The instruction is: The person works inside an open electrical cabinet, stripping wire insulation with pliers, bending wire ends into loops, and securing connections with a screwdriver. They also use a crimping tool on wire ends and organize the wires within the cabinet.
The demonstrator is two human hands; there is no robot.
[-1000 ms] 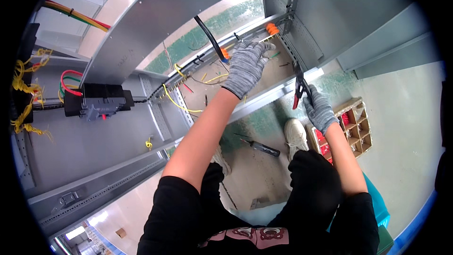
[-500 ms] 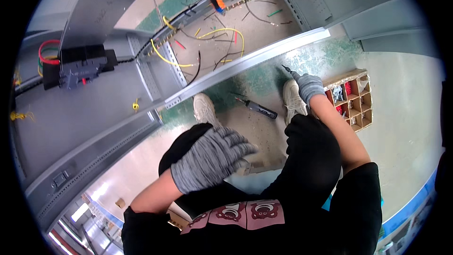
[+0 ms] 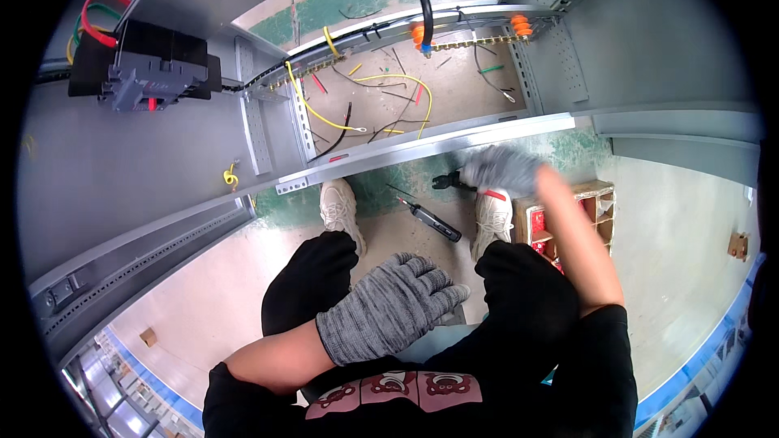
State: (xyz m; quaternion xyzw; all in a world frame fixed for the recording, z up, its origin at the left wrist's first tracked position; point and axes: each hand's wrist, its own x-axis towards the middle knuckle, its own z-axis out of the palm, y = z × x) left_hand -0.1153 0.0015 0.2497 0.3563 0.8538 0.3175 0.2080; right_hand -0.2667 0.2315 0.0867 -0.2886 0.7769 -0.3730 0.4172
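My right hand [image 3: 505, 170], in a grey glove and smeared by motion, is closed around a hand tool with a black head and a red handle part [image 3: 445, 182], just above my right shoe. The tool's exact kind is unclear. My left hand [image 3: 391, 308], also gloved in grey, lies over my lap with its fingers stretched out and holds nothing. On the floor between my shoes rests a slim dark electric screwdriver [image 3: 434, 221]. A wooden compartment box [image 3: 602, 188] with red and other small parts stands beside my right shoe, partly covered by my right forearm.
A grey metal cabinet frame [image 3: 438, 144] spans the floor in front of me. Inside it lie a yellow wire [image 3: 320, 118], a black cable [image 3: 419, 0] and several wire offcuts. At left a dark switch unit [image 3: 154, 81] is mounted; orange insulators [image 3: 520, 26] sit along the far rail.
The right hand has swung nearer and left, showing more of the tool's black head and red handle. My left hand has shifted slightly right. The whole view has tilted.
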